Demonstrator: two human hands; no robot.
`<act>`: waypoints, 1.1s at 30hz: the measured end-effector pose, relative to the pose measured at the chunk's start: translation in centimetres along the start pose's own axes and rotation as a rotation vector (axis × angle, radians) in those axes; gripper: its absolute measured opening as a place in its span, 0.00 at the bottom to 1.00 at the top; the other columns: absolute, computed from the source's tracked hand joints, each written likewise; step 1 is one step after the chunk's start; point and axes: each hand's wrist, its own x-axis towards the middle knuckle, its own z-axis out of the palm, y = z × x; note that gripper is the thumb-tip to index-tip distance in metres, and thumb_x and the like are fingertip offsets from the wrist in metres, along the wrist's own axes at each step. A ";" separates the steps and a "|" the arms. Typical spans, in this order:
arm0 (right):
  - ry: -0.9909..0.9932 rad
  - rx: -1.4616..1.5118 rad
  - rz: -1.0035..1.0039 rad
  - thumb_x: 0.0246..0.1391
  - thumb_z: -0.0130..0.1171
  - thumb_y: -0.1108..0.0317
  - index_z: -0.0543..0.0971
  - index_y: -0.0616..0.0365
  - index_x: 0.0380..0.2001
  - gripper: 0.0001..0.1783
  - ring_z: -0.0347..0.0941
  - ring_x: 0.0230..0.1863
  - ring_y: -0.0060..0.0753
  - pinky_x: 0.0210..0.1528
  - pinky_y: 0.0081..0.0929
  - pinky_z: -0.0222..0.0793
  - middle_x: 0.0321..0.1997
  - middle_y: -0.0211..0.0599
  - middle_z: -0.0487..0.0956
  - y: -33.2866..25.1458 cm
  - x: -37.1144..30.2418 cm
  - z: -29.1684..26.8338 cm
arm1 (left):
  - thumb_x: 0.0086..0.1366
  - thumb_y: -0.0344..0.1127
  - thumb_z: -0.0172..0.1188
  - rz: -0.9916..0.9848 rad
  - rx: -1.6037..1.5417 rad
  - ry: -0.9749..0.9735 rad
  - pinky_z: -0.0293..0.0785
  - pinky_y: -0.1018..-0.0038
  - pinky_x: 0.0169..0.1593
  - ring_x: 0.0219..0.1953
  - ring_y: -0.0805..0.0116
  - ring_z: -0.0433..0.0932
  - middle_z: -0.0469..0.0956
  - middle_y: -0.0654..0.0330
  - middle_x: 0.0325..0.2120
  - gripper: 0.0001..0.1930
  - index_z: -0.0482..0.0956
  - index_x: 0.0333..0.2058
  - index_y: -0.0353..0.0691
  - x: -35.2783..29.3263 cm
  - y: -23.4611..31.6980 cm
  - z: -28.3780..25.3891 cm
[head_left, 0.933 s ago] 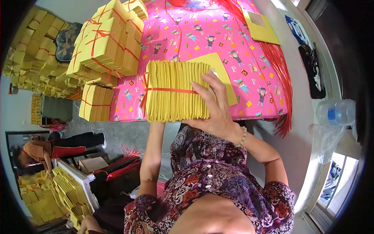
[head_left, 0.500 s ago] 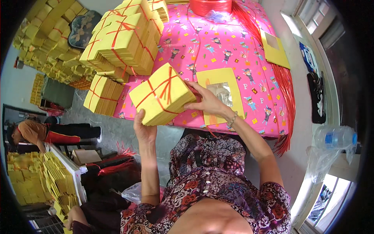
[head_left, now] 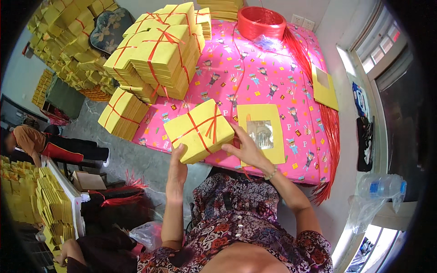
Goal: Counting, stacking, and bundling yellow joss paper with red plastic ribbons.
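Note:
Between my two hands is a bundle of yellow paper pieces (head_left: 189, 125), stacked thick and tied crosswise with red plastic ribbon. Its knot and loose ribbon ends lie on the top face. My left hand (head_left: 178, 166) grips the near left corner, thumb on the edge and other fingers hidden beneath. At the right end, my right hand (head_left: 246, 148) holds the bundle with its thumb on the near side and fingers on the far side. Just right of the bundle, a flat yellow piece with a clear window (head_left: 274, 119) lies on the pink patterned cover (head_left: 255, 93).
Tied yellow bundles (head_left: 159, 57) are piled at the back left, with a single bundle (head_left: 123, 113) at the cover's left edge. A red ribbon coil (head_left: 261, 29) sits at the back, its strands trailing down the right side. Another person (head_left: 34, 141) bends over at left.
My view has tilted, so the scene sits lower in the picture. Both hands keep hold of the bundle, which has turned slightly.

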 end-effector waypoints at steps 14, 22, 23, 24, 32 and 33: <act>0.059 -0.231 -0.235 0.46 0.62 0.73 0.61 0.57 0.61 0.37 0.62 0.59 0.38 0.62 0.32 0.56 0.58 0.43 0.66 -6.7 5.5 0.7 | 0.49 0.51 0.62 0.087 -0.203 -0.049 0.57 0.61 0.61 0.61 0.58 0.59 0.57 0.55 0.59 0.49 0.44 0.64 0.46 0.0 3.3 -0.3; -0.093 -0.155 -0.212 0.52 0.58 0.65 0.61 0.59 0.60 0.33 0.62 0.60 0.42 0.61 0.32 0.57 0.57 0.47 0.67 -6.4 9.6 6.7 | 0.51 0.52 0.61 0.201 -0.199 0.097 0.57 0.62 0.61 0.61 0.61 0.60 0.58 0.57 0.60 0.44 0.50 0.63 0.45 -0.5 4.8 -5.9; -0.085 -0.157 -0.189 0.52 0.58 0.65 0.61 0.59 0.60 0.33 0.62 0.60 0.42 0.61 0.32 0.57 0.57 0.47 0.67 -5.3 10.8 7.3 | 0.54 0.51 0.60 0.205 -0.209 0.137 0.62 0.62 0.58 0.59 0.62 0.63 0.62 0.58 0.57 0.41 0.52 0.62 0.44 0.4 4.7 -6.4; -0.096 -0.155 -0.189 0.53 0.57 0.63 0.62 0.59 0.60 0.31 0.64 0.59 0.43 0.60 0.32 0.58 0.56 0.48 0.68 -4.3 11.8 8.2 | 0.54 0.51 0.60 0.189 -0.201 0.141 0.62 0.62 0.58 0.59 0.62 0.63 0.62 0.58 0.57 0.41 0.52 0.62 0.44 0.8 4.8 -7.0; -0.028 -0.295 -0.216 0.57 0.54 0.59 0.66 0.58 0.56 0.25 0.64 0.58 0.43 0.60 0.35 0.60 0.58 0.46 0.67 -0.8 9.4 7.1 | 0.53 0.51 0.63 0.184 -0.151 0.461 0.74 0.67 0.42 0.47 0.61 0.72 0.68 0.56 0.48 0.38 0.56 0.57 0.43 6.2 3.3 -8.2; -0.024 -0.398 -0.166 0.57 0.54 0.61 0.67 0.56 0.55 0.24 0.63 0.59 0.45 0.60 0.37 0.59 0.58 0.46 0.66 -0.7 7.7 5.9 | 0.53 0.51 0.63 0.155 -0.140 0.444 0.74 0.67 0.42 0.47 0.61 0.72 0.68 0.56 0.48 0.38 0.56 0.57 0.43 6.9 2.7 -8.2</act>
